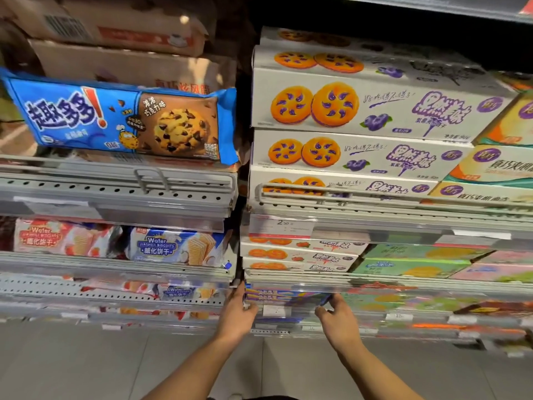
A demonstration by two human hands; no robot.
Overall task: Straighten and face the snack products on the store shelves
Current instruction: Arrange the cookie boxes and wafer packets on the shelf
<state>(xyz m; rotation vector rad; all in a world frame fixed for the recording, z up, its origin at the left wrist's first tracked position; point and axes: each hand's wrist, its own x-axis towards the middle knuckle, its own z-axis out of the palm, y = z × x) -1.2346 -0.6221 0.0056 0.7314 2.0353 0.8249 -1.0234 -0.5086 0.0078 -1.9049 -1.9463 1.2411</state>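
A stack of flat blue and purple snack boxes (284, 297) lies on a low shelf of the right-hand unit. My left hand (240, 311) holds the stack's left end, fingers curled round its edge. My right hand (334, 313) grips the right end, thumb and fingers pinching the corner. Above them sit white boxes of blueberry jam biscuits (360, 111) stacked three high, faces outward. On the left unit a blue chocolate chip cookie pack (121, 122) lies tilted on the top shelf.
Wafer biscuit packs (176, 246) fill the left unit's lower shelves behind grey wire rails (115, 186). Brown cartons (129, 30) are piled at the top left. Green and pink boxes (418, 261) stand to the right. Grey floor tiles (115, 365) lie below.
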